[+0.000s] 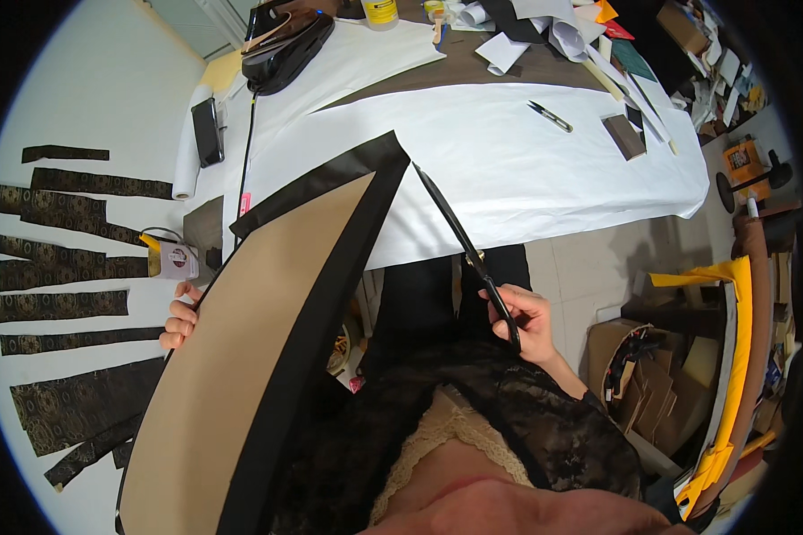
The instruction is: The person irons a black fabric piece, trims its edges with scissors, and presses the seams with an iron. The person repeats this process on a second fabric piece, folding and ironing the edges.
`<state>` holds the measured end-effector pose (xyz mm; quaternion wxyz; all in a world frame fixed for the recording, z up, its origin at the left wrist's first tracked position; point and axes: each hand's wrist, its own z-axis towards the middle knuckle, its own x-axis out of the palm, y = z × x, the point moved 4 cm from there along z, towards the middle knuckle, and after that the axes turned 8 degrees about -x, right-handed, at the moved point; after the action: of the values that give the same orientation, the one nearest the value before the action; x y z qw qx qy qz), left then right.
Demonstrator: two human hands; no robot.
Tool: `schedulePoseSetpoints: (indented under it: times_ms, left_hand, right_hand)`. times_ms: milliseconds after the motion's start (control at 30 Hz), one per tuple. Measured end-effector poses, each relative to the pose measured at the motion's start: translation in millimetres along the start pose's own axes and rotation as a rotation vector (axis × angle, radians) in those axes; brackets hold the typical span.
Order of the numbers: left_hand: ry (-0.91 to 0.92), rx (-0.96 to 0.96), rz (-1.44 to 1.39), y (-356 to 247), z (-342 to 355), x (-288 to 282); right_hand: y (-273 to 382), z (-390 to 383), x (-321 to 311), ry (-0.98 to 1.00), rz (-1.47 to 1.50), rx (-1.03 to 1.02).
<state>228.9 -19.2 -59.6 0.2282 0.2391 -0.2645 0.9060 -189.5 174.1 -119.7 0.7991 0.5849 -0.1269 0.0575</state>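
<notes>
My left hand [178, 316] grips the left edge of a long, tilted beige panel [232, 339] with a black folded border, its fingers wrapped round the edge and the thumb hidden. The panel's far corner rises over the white-covered table. My right hand [526, 321] holds long black scissors [459, 227] by the handles, with the tips pointing up beside that corner. From this view I cannot tell whether the tips touch the border. The scissor blades look closed or nearly closed.
An iron [281, 53], a phone [208, 132] and small snips [550, 116] lie on the table [509, 196], with paper scraps [517, 45] at the back. Patterned dark strips [71, 267] are on the white surface at left. Cardboard [651, 392] and yellow material [736, 312] stand at right.
</notes>
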Motion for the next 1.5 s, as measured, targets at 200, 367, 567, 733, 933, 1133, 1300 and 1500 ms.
schedulePoseSetpoints:
  times_ms: [200,367,567,733,933,1133,1300,1500]
  left_hand:
    - [0.023,0.016,0.049,-0.1,-1.0,-2.4]
    - [0.041,0.022,0.113,1.1,-2.8,-2.0]
    - [0.003,0.029,0.093,3.7,-2.0,20.1]
    - [0.014,-0.008,0.095,4.6,-1.5,19.6]
    - [0.05,-0.023,0.051,4.7,-0.6,14.5]
    - [0.001,-0.02,0.038,5.7,-1.8,23.3]
    - [-0.022,-0.011,0.076,6.7,-2.8,31.3]
    - [-0.004,-0.014,0.063,5.4,-1.6,23.3]
  right_hand:
    - [0.2,6.3,2.6,0.016,-0.025,0.001]
    - [-1.6,7.5,3.6,0.01,-0.004,0.015]
    - [-4.8,7.1,2.7,-0.011,-0.002,0.006]
    - [-6.0,11.2,5.6,-0.007,0.031,0.018]
    - [-5.6,12.1,7.1,-0.008,0.062,0.04]
    - [-6.9,12.6,6.7,-0.006,0.065,0.057]
    - [-8.7,12.2,6.2,-0.017,0.091,0.062]
    - [-9.0,11.9,5.3,-0.021,0.084,0.061]
